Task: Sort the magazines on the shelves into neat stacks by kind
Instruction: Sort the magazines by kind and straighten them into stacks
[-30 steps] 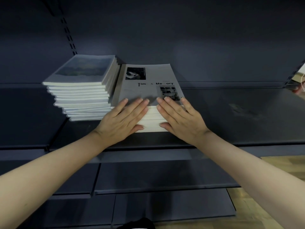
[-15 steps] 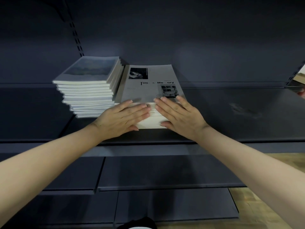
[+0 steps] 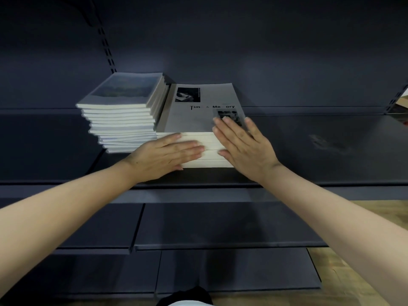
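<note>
Two sorted stacks stand on the dark metal shelf [image 3: 309,151], the blue-covered paperback stack [image 3: 123,115] on the left slightly ragged, while the flat-fingered left hand [image 3: 167,154] and right hand [image 3: 242,146], gripping nothing, press the grey-covered "Time & Memory" magazine stack [image 3: 198,113] square, so little seems left.

Both bare forearms extend forward and converge on the grey-covered magazine stack [image 3: 199,115]. The left hand [image 3: 164,156] lies flat against the stack's front page edge, fingers straight and together, pointing right across that edge, thumb low near the stack's bottom corner. The right hand [image 3: 244,149] sits at the stack's right front corner, palm down, fingers straight and slightly spread; its fingertips reach onto the top cover, its thumb lies against the front edge. The two hands are near each other, not touching. Neither hand curls round anything.
</note>
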The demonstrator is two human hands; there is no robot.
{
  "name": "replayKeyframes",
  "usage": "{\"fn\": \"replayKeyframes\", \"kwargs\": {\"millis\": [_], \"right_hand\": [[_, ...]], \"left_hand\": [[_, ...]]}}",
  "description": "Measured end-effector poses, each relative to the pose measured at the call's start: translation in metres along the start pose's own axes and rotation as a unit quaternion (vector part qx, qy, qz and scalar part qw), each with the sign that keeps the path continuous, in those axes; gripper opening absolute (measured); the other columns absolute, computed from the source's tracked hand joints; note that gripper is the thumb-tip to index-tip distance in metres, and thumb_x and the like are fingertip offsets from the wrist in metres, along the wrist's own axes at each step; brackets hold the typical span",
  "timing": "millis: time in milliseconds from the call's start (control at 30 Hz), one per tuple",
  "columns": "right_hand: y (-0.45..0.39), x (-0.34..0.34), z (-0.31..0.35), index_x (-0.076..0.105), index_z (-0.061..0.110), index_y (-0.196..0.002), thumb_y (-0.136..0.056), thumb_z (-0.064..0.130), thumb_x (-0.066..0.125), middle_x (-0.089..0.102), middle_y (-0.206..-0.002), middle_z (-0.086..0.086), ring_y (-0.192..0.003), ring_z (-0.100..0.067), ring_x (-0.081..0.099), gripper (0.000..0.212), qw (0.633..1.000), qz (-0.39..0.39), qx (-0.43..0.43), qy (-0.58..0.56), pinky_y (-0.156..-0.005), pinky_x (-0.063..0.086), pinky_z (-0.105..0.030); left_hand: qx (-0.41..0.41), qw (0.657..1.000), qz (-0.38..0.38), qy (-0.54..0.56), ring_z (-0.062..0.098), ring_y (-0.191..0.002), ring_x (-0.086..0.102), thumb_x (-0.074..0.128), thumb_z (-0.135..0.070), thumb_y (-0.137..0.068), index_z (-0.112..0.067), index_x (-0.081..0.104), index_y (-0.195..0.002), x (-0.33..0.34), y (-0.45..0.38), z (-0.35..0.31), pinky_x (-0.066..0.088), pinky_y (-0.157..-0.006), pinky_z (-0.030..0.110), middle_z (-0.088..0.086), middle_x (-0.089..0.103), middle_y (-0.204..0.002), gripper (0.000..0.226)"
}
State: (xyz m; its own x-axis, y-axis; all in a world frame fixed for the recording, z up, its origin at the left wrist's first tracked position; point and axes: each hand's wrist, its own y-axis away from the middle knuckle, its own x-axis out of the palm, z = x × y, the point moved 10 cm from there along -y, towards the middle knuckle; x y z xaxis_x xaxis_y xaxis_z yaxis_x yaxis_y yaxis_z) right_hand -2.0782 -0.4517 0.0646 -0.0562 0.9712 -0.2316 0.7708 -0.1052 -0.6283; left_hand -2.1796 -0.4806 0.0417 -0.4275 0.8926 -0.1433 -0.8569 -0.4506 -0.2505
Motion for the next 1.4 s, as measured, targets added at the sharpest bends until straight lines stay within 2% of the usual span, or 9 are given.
{"fn": "replayKeyframes", "kwargs": {"millis": [100,267,500,733,867,1033,1233,1333,1400], "right_hand": [[0.000,0.000,0.002,-0.004,0.008,-0.150,-0.101,0.045,0.023,0.012,-0.155,-0.005,-0.143,-0.022,0.010,0.067,0.999,-0.002,0.023,-0.032,-0.115,-0.001,-0.046],[0.000,-0.009,-0.008,0.000,0.013,-0.151,-0.100,0.045,0.034,0.018,-0.153,-0.007,-0.141,-0.022,0.020,0.069,0.994,-0.009,0.076,-0.077,-0.114,0.007,-0.049],[0.000,-0.007,-0.019,-0.007,0.008,-0.150,-0.085,0.072,0.037,0.011,-0.155,-0.008,-0.146,-0.023,-0.006,0.101,0.990,0.046,0.098,-0.085,-0.116,-0.001,-0.048],[0.001,0.006,-0.021,-0.017,0.006,-0.147,-0.067,0.080,0.047,0.009,-0.154,-0.010,-0.142,-0.024,0.011,0.126,0.984,0.109,0.118,-0.070,-0.114,-0.004,-0.049],[0.004,0.007,-0.020,-0.016,0.010,-0.148,-0.064,0.082,0.046,0.007,-0.153,-0.010,-0.142,-0.024,0.009,0.127,0.977,0.148,0.146,-0.057,-0.113,-0.002,-0.053],[0.007,0.004,-0.024,0.008,0.005,-0.148,-0.065,0.076,0.058,0.025,-0.154,-0.012,-0.141,-0.025,0.016,0.120,0.968,0.151,0.173,-0.099,-0.115,0.002,-0.050],[0.008,0.005,-0.031,0.010,0.003,-0.147,-0.071,0.073,0.057,0.027,-0.153,-0.015,-0.141,-0.028,0.020,0.113,0.956,0.162,0.195,-0.147,-0.115,0.007,-0.051],[0.014,0.001,-0.036,0.019,0.002,-0.144,-0.073,0.073,0.056,0.031,-0.150,-0.020,-0.139,-0.033,0.028,0.107,0.935,0.150,0.254,-0.196,-0.114,0.012,-0.051],[0.022,-0.002,-0.044,0.023,0.001,-0.144,-0.073,0.072,0.055,0.034,-0.148,-0.021,-0.137,-0.035,0.031,0.105,0.914,0.146,0.309,-0.217,-0.113,0.014,-0.052]], "left_hand": [[0.014,1.000,0.004,-0.006,0.021,-0.144,-0.013,0.016,-0.045,-0.100,-0.016,0.001,-0.150,0.004,0.000,-0.002,-0.005,-0.117,0.039,0.004,-0.012,-0.157,0.060],[0.030,0.999,0.026,-0.007,0.017,-0.143,-0.003,0.014,-0.045,-0.101,-0.011,0.008,-0.150,-0.004,-0.002,-0.006,-0.001,-0.117,0.039,0.004,0.000,-0.158,0.060],[0.014,0.999,0.043,-0.020,0.025,-0.143,-0.011,0.028,-0.043,-0.098,-0.015,0.000,-0.150,-0.013,0.002,0.004,-0.009,-0.116,0.047,0.008,-0.007,-0.157,0.065],[-0.017,0.998,0.064,-0.002,0.029,-0.143,-0.018,0.024,-0.048,-0.096,-0.024,-0.006,-0.150,-0.002,0.005,0.011,-0.010,-0.115,0.048,0.010,-0.017,-0.156,0.066],[0.026,0.998,0.051,-0.006,0.029,-0.143,-0.017,0.037,-0.022,-0.095,-0.023,-0.007,-0.150,-0.001,0.013,-0.006,-0.012,-0.115,0.050,0.008,-0.015,-0.156,0.070],[0.096,0.994,0.044,-0.009,0.027,-0.143,-0.011,0.038,-0.012,-0.093,-0.014,-0.002,-0.150,0.002,0.018,-0.019,-0.010,-0.115,0.050,0.008,-0.012,-0.157,0.069],[0.103,0.991,0.090,0.009,0.030,-0.142,-0.015,0.019,-0.005,-0.093,-0.014,-0.004,-0.150,0.002,0.017,-0.025,-0.011,-0.113,0.053,0.008,-0.017,-0.156,0.062],[0.062,0.992,0.079,0.079,0.030,-0.144,0.007,0.007,-0.002,-0.095,-0.015,0.022,-0.147,-0.015,0.008,-0.015,-0.001,-0.115,0.051,0.010,0.013,-0.157,0.056],[-0.040,0.983,0.008,0.179,0.026,-0.132,0.036,0.025,-0.004,-0.096,-0.013,0.049,-0.130,-0.036,0.007,0.004,0.020,-0.110,0.044,0.009,0.049,-0.140,0.043]]}}
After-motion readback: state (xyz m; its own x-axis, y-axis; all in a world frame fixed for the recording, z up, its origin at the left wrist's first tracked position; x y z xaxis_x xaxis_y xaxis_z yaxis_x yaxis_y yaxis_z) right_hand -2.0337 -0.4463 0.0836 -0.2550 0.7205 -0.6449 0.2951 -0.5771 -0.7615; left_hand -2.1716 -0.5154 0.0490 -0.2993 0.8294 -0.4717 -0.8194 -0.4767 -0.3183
